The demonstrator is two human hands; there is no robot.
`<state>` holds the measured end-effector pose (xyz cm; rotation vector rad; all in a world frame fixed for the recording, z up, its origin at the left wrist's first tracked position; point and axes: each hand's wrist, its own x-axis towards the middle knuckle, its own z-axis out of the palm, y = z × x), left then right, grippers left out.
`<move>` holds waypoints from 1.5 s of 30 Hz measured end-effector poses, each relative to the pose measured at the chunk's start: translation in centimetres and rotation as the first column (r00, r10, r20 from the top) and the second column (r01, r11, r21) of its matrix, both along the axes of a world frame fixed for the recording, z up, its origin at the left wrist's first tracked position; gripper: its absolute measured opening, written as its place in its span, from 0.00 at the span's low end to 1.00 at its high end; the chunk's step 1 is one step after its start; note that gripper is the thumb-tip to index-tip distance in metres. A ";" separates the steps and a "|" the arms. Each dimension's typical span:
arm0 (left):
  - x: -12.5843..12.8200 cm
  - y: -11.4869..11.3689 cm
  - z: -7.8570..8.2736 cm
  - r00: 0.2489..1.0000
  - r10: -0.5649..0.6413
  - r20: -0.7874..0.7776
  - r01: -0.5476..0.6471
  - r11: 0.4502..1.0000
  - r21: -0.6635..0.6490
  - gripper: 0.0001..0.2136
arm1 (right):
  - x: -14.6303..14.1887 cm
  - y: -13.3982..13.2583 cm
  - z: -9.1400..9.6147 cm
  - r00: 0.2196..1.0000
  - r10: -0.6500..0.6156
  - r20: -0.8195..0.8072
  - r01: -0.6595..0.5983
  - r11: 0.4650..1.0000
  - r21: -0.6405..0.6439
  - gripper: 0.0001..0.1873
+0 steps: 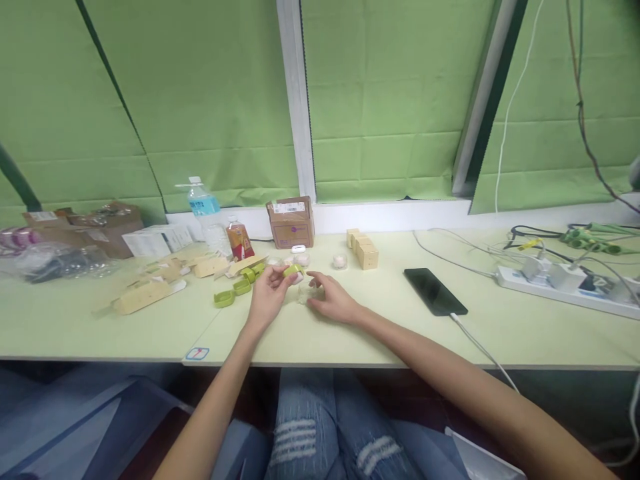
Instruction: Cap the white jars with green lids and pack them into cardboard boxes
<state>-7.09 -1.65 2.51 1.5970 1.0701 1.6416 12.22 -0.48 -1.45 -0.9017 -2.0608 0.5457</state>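
My left hand (269,292) pinches a small green plastic piece (293,270) with a whitish-pink part under it, raised a little above the table. Close by on the right, my right hand (333,300) has its thumb and fingers curved around a clear plastic cup (305,293); its index fingertip is near the green piece. More green ring-shaped pieces (225,299) lie in a row left of my left hand. Beyond the hands are a small clear tub with pale contents (339,261) and a white rounded case (298,249).
Several small yellow boxes (367,256) stand behind my right hand, with a brown carton (291,223) at the wall. Flattened yellow packaging (143,293), a red-labelled bottle (240,240) and a water bottle (204,210) are leftward. A phone (435,291) and a power strip (565,288) lie right.
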 end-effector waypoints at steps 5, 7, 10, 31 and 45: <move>0.3 0.1 -0.2 0.999 -0.033 0.002 0.033 0.999 0.006 0.22 | 1.3 -0.3 0.4 0.999 -0.045 0.015 0.046 0.999 -0.027 0.36; 0.4 0.0 -0.2 0.999 -0.027 -0.018 0.027 0.999 0.021 0.20 | 0.8 -0.8 0.9 0.985 -0.170 0.035 0.170 0.985 0.000 0.34; 0.2 -0.1 0.1 0.999 0.021 -0.047 -0.019 0.999 0.050 0.19 | -1.2 -1.4 1.8 0.937 -0.326 0.128 0.321 0.945 0.057 0.39; 0.1 -0.8 0.3 0.995 -0.014 -0.102 0.014 1.000 -0.003 0.17 | -0.9 -0.6 1.7 0.975 -0.179 0.131 0.184 0.982 -0.029 0.39; 1.4 -1.7 -0.8 0.944 -0.059 -0.323 0.045 0.998 -0.050 0.07 | 0.1 0.5 1.4 0.977 0.162 -0.139 -0.184 0.969 -0.164 0.55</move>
